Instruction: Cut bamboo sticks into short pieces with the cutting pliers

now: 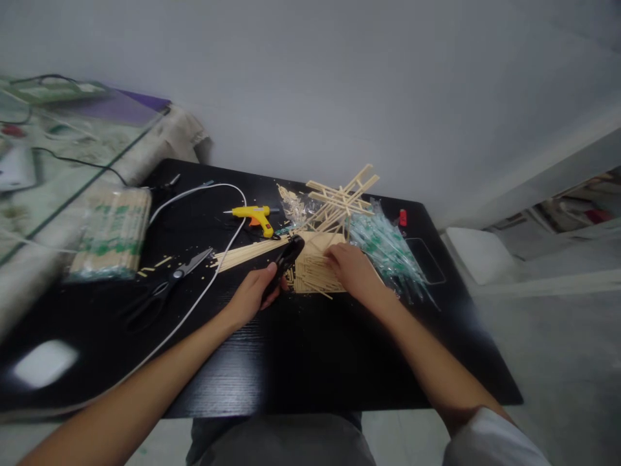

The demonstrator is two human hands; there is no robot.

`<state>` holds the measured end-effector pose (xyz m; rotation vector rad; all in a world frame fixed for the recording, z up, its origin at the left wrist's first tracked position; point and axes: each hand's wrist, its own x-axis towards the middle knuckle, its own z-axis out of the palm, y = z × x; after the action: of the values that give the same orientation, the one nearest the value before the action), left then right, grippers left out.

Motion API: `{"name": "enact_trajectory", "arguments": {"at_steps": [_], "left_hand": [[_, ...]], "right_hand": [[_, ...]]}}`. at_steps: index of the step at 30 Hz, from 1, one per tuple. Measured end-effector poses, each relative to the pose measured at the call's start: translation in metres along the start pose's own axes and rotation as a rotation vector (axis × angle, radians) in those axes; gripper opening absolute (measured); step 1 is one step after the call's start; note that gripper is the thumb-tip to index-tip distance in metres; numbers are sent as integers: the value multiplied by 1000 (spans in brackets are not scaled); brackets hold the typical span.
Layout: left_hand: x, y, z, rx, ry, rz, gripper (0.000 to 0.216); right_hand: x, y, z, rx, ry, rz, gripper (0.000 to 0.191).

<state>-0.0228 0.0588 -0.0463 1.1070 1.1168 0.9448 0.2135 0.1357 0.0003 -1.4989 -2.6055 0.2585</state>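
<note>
My left hand [255, 291] is closed around a black-handled cutter [285, 259] whose head points at a flat panel of glued wooden sticks [313, 272] on the black table [301, 362]. My right hand [350, 268] rests on the right part of that panel, fingers curled down over the sticks. Just behind the panel stands a wooden stick frame [342, 197]. A bundle of loose sticks [247, 254] lies to the left of the cutter's head.
A yellow glue gun [255, 215] with a white cord [204, 291] lies behind my hands. Black scissors [165, 288] and a wrapped stick pack [114, 233] are at left. Plastic-wrapped sticks [385, 249] are piled at right, near a small red object [402, 217].
</note>
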Motion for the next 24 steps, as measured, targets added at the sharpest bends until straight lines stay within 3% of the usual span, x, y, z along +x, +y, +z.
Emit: {"name": "enact_trajectory", "arguments": {"at_steps": [12,18,21,24], "left_hand": [[-4,6,3,53,136,90,75],[-1,2,2,49,144,96,72],[-2,1,-5,144,161,143,65],[-2,7,-17,397,325,236,49]], "right_hand": [[-1,7,5,33,-12,8,9],[-3,12,8,53,27,-6,8],[-5,15,7,74,53,5,8],[-14,13,6,96,85,4,9]]}}
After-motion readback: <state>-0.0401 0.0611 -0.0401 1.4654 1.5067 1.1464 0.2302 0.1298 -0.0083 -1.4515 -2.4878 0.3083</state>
